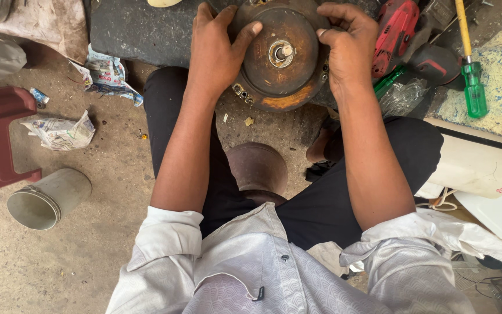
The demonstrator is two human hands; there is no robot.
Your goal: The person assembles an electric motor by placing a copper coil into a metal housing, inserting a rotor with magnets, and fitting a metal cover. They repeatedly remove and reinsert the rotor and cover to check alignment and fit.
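The person sits on the concrete floor (pixel 76 256) with both hands on a rusty round metal disc (pixel 280 58), which rests on a dark slab (pixel 140 29) at that slab's near edge, partly overhanging it; the left hand (pixel 216 55) lies curled over the disc's left rim, thumb stretched onto the disc face, and the right hand (pixel 350 49) wraps the right rim with fingers bent over the top; both hands are closed around the disc, holding it from either side.

Judged from this, the disc could tip off the slab's near edge toward the person's legs, since part of it hangs past the edge and only the hands steady it; the rusted rim and the bolts (pixel 242 93) along its lower left could scrape bare fingers if the disc turns or slips; the central shaft stub (pixel 282 53) could catch a thumb; the red power tool (pixel 396 35) and green-handled screwdriver (pixel 473 87) at the slab's right end lie close enough to be knocked by an elbow.

The disc's far side is cut off by the top of the view; its underside and whatever it is fixed to are hidden; the fingertips behind the rim cannot be seen; the power tool's type is hard to make out; a brown rounded object (pixel 257 168) between the knees is unclear; a grey metal can (pixel 45 200) lies on its side on the floor, well apart to the left.
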